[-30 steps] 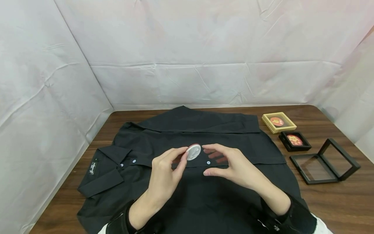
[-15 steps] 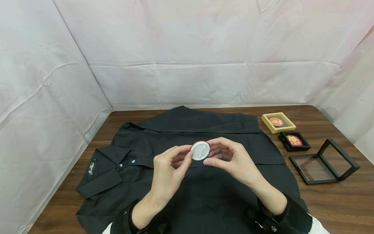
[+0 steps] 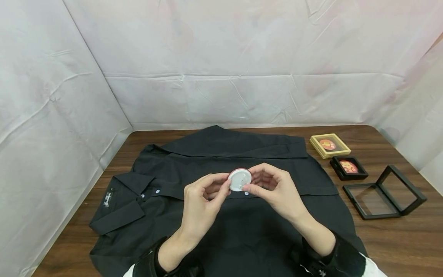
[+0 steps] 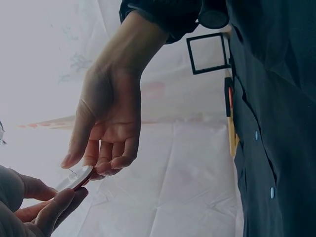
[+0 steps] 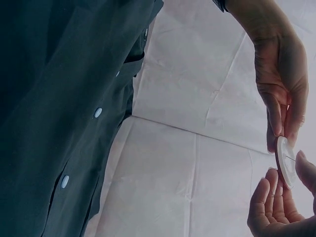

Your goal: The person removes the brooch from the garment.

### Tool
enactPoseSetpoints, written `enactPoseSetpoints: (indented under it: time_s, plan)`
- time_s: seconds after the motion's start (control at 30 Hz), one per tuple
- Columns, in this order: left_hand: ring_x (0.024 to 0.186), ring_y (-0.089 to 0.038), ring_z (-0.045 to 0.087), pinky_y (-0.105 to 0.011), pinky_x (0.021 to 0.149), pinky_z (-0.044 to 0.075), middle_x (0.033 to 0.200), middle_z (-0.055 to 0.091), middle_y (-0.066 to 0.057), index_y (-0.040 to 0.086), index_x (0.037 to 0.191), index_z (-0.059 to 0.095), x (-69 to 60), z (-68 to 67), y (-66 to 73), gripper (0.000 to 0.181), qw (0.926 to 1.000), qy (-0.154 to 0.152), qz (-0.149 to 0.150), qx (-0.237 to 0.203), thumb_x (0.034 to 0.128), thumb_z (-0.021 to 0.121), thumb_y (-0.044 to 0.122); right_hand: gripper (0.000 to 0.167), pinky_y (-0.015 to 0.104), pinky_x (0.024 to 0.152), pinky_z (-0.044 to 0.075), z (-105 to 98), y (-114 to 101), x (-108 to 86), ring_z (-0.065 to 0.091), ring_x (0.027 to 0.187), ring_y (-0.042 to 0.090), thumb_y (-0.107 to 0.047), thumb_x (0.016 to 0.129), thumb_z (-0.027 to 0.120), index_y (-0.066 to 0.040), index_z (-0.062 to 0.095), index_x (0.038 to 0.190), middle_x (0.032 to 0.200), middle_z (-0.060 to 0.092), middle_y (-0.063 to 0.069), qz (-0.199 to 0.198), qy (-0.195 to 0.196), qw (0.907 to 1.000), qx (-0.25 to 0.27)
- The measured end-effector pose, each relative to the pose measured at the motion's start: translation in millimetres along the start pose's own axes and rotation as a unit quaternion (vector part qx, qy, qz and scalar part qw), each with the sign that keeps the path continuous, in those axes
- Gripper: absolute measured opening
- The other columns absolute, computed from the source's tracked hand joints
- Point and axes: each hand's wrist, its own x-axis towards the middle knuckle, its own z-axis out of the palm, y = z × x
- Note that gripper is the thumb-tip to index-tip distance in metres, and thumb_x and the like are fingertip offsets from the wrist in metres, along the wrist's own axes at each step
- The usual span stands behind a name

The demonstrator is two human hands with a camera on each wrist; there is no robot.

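A round pin badge [image 3: 239, 179] with a white back and red rim is held above the dark shirt [image 3: 221, 227], its back facing me. My left hand [image 3: 204, 202] pinches its left edge between thumb and fingers. At its right edge, my right hand [image 3: 278, 188] holds the badge with fingers behind the rim and thumb at the back. A thin pin [image 5: 290, 158] sticks out from the white back towards the right thumb in the right wrist view. The badge's front is hidden in the head view.
On the wooden table [image 3: 398, 238] at the right stand a yellow-framed case [image 3: 330, 145] and a black-framed case [image 3: 348, 167], each with a red badge. Nearer lies an unfolded black clear-panelled frame [image 3: 384, 194]. White cloth [image 3: 242, 57] walls the back and sides.
My right hand has come in from the right and taken hold of the badge's right edge. My left hand has shifted slightly right, and the badge now faces me more squarely.
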Motion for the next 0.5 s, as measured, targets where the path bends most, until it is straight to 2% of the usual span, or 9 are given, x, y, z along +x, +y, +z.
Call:
enactPoseSetpoints:
  time_s: [0.23, 0.5]
  plan:
    - [0.067, -0.017, 0.065, -0.024, 0.056, 0.051, 0.082, 0.065, -0.012, -0.006, 0.089, 0.063, -2.1, 1.4, -1.5, 0.013, 0.9999, 0.0, 0.003, -0.01, 0.0766, 0.063, -0.006, 0.021, 0.026, 0.058, 0.05, 2.2, 2.7, 0.1, 0.058, 0.067, 0.017, 0.006, 0.072, 0.069, 0.003, 0.059, 0.09, 0.079, 0.061, 0.009, 0.0, 0.008, 0.9999, 0.012]
    - [0.071, -0.013, 0.065, -0.023, 0.059, 0.051, 0.081, 0.064, -0.009, -0.003, 0.091, 0.064, -5.0, 3.2, -1.5, 0.014, 0.9998, 0.0, 0.019, 0.001, 0.0772, 0.064, -0.005, 0.019, 0.026, 0.059, 0.051, 3.5, 4.6, -2.2, 0.057, 0.066, 0.017, 0.005, 0.071, 0.069, 0.002, 0.058, 0.087, 0.078, 0.061, 0.008, 0.012, 0.02, 0.999, 0.038]
